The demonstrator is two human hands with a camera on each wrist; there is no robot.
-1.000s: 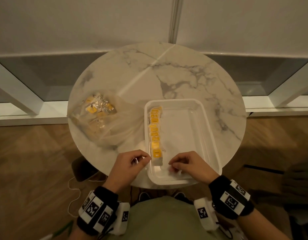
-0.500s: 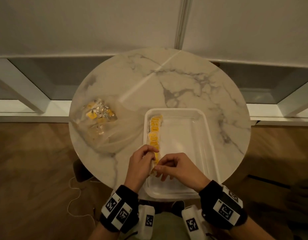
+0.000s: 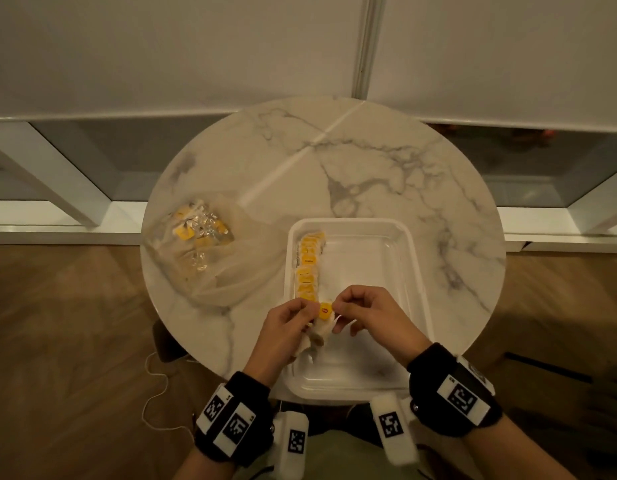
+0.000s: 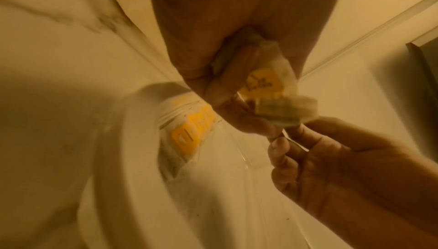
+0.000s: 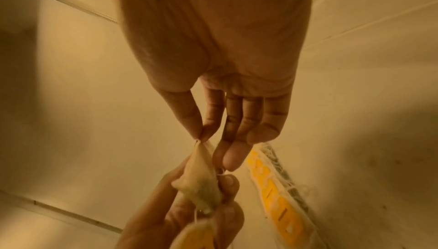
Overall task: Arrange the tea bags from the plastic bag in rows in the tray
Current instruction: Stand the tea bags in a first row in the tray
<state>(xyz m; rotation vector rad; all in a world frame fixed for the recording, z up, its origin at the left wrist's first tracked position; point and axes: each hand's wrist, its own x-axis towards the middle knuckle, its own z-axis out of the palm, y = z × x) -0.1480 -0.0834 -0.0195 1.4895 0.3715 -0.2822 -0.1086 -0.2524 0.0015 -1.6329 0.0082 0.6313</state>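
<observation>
A white tray [image 3: 414,271] sits at the near edge of the round marble table [image 3: 369,168]. Along its left wall lies a row of tea bags [image 3: 308,268] with yellow tags. Above the tray's near left part my left hand [image 3: 293,320] grips a tea bag [image 3: 322,323] with a yellow tag. My right hand [image 3: 348,308] pinches a corner of that same tea bag [image 5: 201,176] between thumb and forefinger, its other fingers straight. The clear plastic bag [image 3: 203,244] with more tea bags lies to the left of the tray.
A wall and a low window ledge stand behind the table. Wooden floor shows on both sides, with a thin white cable [image 3: 154,386] on the floor at the near left. The right part of the tray holds nothing.
Both hands came together from the tray's near left corner and lifted one tea bag between them. The view shifted slightly.
</observation>
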